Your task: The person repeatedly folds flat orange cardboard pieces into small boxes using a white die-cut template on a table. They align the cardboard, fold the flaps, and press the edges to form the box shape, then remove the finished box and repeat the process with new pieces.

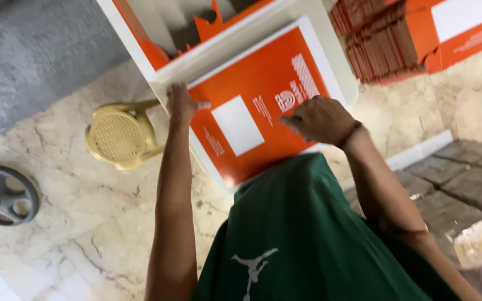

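Pale marble floor (85, 223) with grey veins fills most of the tilted head view, grey rougher strip at upper left. Large flat orange cardboard box with white edges (258, 106) sits centre frame, lying on a white surface (218, 53), near the person's chest; its face carries a blank white square label in the middle, white stripes and small white print to the sides. Behind it, an open orange-and-white box tray (185, 33) with white dividers inside. Stack of folded orange cartons (419, 39) top right, one with a white rectangular label. Green shirt (302, 234) fills the lower centre. Left arm stretched straight, left hand (181, 105) clamped on the flat box's left edge, fingers wrapped over it. Right arm bent at the elbow, right hand (319, 118) resting on the box face near its right side, fingers curled loosely, not closed around anything, dark band on the wrist. Yellow plastic stool (121, 136) lying tipped, left of the box. Grey metal spoked wheel (1, 195) at far left.
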